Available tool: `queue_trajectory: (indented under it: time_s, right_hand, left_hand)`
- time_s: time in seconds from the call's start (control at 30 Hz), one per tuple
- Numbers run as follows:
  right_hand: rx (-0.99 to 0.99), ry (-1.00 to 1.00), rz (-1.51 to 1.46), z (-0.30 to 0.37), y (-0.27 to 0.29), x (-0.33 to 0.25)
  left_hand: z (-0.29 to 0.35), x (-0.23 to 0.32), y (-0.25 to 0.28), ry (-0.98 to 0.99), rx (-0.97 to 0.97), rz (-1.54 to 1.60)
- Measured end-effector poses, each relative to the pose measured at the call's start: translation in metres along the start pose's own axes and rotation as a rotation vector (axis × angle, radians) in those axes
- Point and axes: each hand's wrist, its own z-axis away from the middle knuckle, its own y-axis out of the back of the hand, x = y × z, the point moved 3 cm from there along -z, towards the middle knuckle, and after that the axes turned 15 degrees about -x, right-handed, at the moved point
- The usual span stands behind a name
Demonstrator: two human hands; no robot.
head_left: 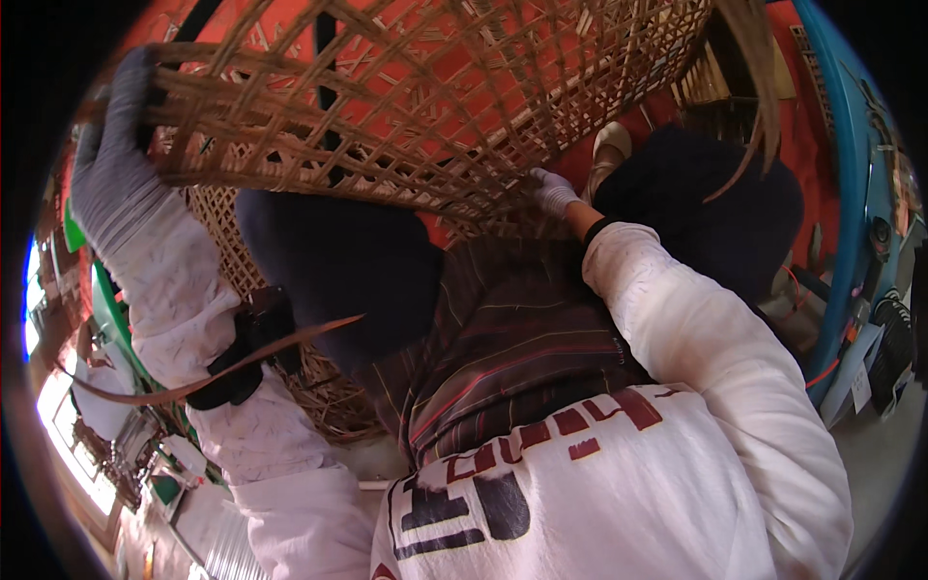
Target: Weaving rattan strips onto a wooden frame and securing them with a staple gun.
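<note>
A large open-weave basket (416,106) of brown cane strips lies tilted across my knees and fills the upper middle of the head view. At its left end, my left hand (118,159), in a grey knit glove, grips the edge with the fingertips partly behind the weave. My right hand (555,191), in a pale glove, is closed at the lower edge between my knees; its fingertips are partly hidden against the strips. A loose flat strip (290,340) crosses in front of my left forearm. Other long strip ends (764,87) hang down at the upper right.
Cut strip scraps lie on the red floor (464,58) beyond the basket. A curved blue rim (839,193) stands close on my right, with tools (880,232) beside it. More woven cane (333,396) sits under my left leg. Bright windows (72,445) show at far left.
</note>
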Motion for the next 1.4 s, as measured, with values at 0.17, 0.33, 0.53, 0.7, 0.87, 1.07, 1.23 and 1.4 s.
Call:
queue_trajectory:
  time_s: [0.17,0.33,0.53,0.7,0.87,1.07,1.23,1.4]
  right_hand:
    - [0.032,0.000,0.009,-0.038,-0.005,0.050]
    - [-0.042,0.207,0.024,-0.026,-0.014,0.033]
    - [-0.040,0.133,-0.449,-0.084,-0.023,0.101]
    - [0.030,0.039,-0.062,-0.051,-0.016,0.045]
    - [0.002,0.121,0.103,-0.004,-0.003,-0.007]
    - [0.015,0.039,0.190,-0.009,0.009,0.029]
    - [-0.152,0.205,0.439,0.004,-0.017,0.004]
    - [-0.130,0.009,0.755,0.024,-0.020,-0.014]
  left_hand:
    - [0.001,-0.007,-0.015,0.042,0.021,-0.046]
    - [-0.017,-0.016,-0.001,-0.057,-0.099,-0.097]
    - [-0.019,-0.007,-0.022,-0.042,-0.120,-0.047]
    - [-0.011,-0.004,0.001,-0.047,-0.079,-0.062]
    - [-0.004,-0.005,0.009,-0.061,-0.033,0.011]
    - [0.011,-0.004,-0.010,-0.047,0.005,0.066]
    - [0.000,-0.015,0.005,-0.153,-0.078,0.012]
    - [0.001,-0.008,-0.006,-0.040,-0.022,0.057]
